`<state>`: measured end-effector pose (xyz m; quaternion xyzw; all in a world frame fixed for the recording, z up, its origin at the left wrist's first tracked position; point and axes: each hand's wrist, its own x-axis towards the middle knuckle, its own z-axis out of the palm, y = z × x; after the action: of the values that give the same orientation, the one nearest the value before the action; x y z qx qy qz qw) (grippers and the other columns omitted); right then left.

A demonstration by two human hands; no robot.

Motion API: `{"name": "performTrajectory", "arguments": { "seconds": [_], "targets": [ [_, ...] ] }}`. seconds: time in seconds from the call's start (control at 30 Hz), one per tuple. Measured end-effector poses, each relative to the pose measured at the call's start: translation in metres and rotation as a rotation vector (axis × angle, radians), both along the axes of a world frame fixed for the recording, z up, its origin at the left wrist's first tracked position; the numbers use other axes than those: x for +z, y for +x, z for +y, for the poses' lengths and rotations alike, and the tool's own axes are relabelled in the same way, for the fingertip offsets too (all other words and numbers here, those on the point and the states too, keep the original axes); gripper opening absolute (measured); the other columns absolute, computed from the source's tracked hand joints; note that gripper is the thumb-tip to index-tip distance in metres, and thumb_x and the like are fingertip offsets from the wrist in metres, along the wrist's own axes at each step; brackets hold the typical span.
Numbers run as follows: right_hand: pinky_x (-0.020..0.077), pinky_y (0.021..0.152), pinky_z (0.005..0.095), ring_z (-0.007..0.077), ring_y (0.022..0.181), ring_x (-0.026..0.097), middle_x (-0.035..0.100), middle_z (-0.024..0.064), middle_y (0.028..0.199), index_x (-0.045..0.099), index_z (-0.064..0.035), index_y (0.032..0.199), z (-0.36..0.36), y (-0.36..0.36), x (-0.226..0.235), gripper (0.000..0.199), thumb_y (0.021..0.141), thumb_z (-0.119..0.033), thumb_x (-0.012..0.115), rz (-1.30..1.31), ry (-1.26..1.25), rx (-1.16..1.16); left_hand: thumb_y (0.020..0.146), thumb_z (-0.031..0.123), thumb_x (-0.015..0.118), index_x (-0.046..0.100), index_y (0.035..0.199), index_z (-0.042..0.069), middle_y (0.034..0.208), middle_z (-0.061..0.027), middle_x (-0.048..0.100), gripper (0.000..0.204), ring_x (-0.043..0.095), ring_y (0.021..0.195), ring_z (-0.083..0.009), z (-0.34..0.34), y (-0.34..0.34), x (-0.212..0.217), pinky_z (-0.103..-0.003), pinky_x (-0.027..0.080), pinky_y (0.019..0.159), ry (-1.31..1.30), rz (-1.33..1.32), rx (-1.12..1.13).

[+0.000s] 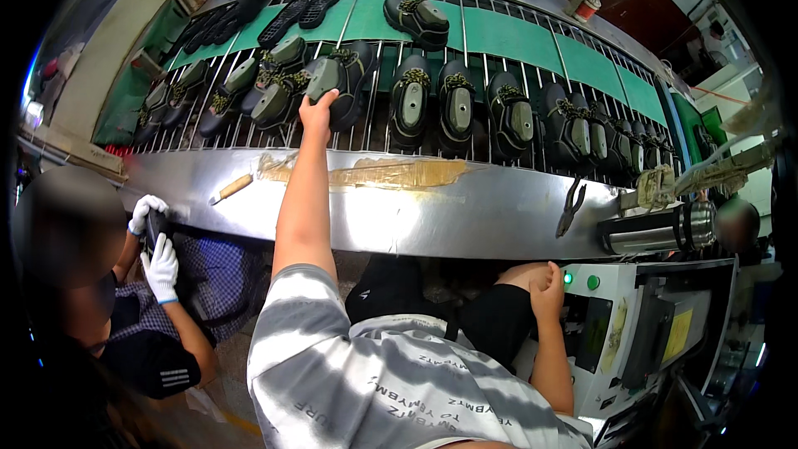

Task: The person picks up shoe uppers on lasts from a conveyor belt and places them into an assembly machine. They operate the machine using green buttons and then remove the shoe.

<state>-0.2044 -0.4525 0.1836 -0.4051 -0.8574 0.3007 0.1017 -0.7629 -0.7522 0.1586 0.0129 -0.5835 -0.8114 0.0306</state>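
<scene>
My left arm stretches forward over the metal ledge, and my left hand (317, 115) is closed on the toe end of a black shoe (327, 79) with a grey-green toe and speckled laces. That shoe rests among other shoes on the bar rack, a dark shoe (356, 75) right beside it. Just to the right stand two more black shoes, one (411, 104) nearer and another (456, 106) past it. My right hand (544, 287) rests by my right knee, fingers loosely apart with nothing visible in them; part of it is hard to make out.
Several shoes and black soles (320, 7) lie along the rack (532, 33) with its green belt. On the ledge (374, 220) are a wooden-handled tool (231, 189), pliers (571, 208) and a steel flask (657, 229). A gloved co-worker (160, 266) sits at left; a machine (607, 316) stands right.
</scene>
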Motion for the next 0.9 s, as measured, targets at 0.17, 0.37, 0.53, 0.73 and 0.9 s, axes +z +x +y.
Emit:
{"name": "performTrajectory", "arguments": {
  "seconds": [0.17, 0.37, 0.53, 0.73, 0.9],
  "targets": [
    [0.0324, 0.105, 0.0485, 0.0385, 0.123, 0.043, 0.049, 0.0169, 0.126, 0.053, -0.0038, 0.12, 0.01, 0.025, -0.086, 0.052, 0.074, -0.021, 0.07, -0.171, 0.306, 0.02, 0.065, 0.025, 0.084, 0.053, 0.127, -0.006, 0.127, -0.0195, 0.058, 0.076, 0.057, 0.116, -0.0259, 0.045, 0.01, -0.085, -0.034, 0.042, 0.1, -0.549, 0.184, 0.115],
    [0.0294, 0.106, 0.0477, 0.035, 0.117, 0.047, 0.054, 0.0144, 0.116, 0.06, -0.0023, 0.102, 0.031, 0.0, -0.089, 0.035, 0.071, -0.018, 0.064, -0.196, 0.364, 0.169, 0.074, 0.025, 0.075, 0.04, 0.137, -0.002, 0.134, -0.0239, 0.047, 0.076, 0.045, 0.125, -0.0364, 0.074, 0.038, -0.045, -0.041, 0.036, 0.105, -0.866, 0.261, 0.292],
    [0.0305, 0.105, 0.0492, 0.0351, 0.113, 0.049, 0.057, 0.0144, 0.11, 0.063, -0.0022, 0.093, 0.035, -0.001, -0.086, 0.027, 0.07, -0.017, 0.063, -0.182, 0.362, 0.144, 0.074, 0.019, 0.069, 0.043, 0.13, -0.005, 0.124, -0.024, 0.049, 0.066, 0.042, 0.122, -0.0401, 0.165, 0.028, 0.036, -0.047, 0.033, 0.105, -0.88, 0.668, 0.306],
    [0.033, 0.102, 0.0502, 0.0357, 0.11, 0.051, 0.058, 0.0143, 0.105, 0.063, -0.004, 0.089, 0.048, 0.008, -0.097, 0.024, 0.068, -0.016, 0.062, -0.069, 0.35, 0.118, 0.065, 0.054, 0.075, 0.025, 0.143, -0.006, 0.143, -0.0239, 0.037, 0.11, 0.036, 0.133, -0.0378, 0.306, -0.114, 0.028, -0.046, 0.036, 0.106, -0.924, -0.017, -0.043],
    [0.0348, 0.1, 0.052, 0.0384, 0.107, 0.051, 0.058, 0.0161, 0.104, 0.062, -0.0032, 0.087, 0.056, 0.006, -0.096, 0.024, 0.069, -0.018, 0.06, -0.111, 0.333, 0.1, 0.062, 0.063, 0.076, 0.01, 0.149, 0.0, 0.153, -0.0185, 0.022, 0.127, 0.027, 0.138, -0.0378, 0.383, -0.145, -0.006, -0.055, 0.028, 0.109, -1.082, -0.22, 0.054]
  ]
}}
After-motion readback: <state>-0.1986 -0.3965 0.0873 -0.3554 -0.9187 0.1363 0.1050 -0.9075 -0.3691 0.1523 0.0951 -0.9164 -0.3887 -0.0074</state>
